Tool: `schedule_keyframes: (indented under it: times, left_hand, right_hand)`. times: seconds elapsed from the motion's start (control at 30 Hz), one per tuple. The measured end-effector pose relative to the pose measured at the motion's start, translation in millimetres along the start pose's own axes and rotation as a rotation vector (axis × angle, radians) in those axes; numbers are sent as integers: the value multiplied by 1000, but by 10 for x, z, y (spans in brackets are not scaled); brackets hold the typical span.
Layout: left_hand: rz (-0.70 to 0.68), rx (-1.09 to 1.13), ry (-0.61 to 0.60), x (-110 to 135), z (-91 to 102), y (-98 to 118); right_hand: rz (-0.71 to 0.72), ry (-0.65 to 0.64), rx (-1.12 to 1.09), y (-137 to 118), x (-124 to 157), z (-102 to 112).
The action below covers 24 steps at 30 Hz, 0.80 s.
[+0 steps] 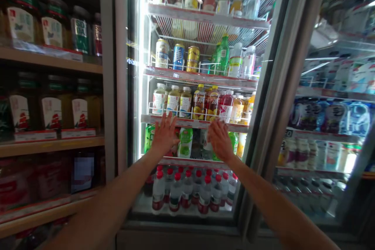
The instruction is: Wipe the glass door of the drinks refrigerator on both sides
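Note:
Both my arms reach forward to a lit drinks fridge. My left hand [165, 134] is open with its fingers spread, and nothing is in it. It is in front of the shelf of green-labelled bottles [185, 143], just below a price rail [187, 121]. To its right, my right hand [219, 140] is also raised; its fingers look slightly bent and partly blurred, with nothing visible in them. Behind it are a clear bottle [206, 140] and a green one [233, 141], both partly hidden. Whether either hand touches anything, I cannot tell.
Juice and tea bottles [199, 103] line the shelf above, with cans [193, 59] higher up. Red-capped water bottles [187, 191] stand at the bottom. A metal frame [288, 86] separates another fridge on the right. Wooden shelves [52, 140] hold bottles at left.

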<state>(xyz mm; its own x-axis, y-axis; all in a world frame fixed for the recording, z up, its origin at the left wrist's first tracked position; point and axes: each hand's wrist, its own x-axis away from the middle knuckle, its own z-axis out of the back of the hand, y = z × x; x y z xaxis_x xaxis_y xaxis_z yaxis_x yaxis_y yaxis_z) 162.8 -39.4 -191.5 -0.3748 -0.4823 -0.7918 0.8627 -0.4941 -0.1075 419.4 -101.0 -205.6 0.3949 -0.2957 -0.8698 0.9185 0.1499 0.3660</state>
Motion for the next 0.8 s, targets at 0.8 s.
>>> schedule_keyframes:
  times: [0.8]
  left_hand:
    - [28,21,-143,222,-65,81]
  right_hand:
    - [12,51,-74,-77,-232,-56]
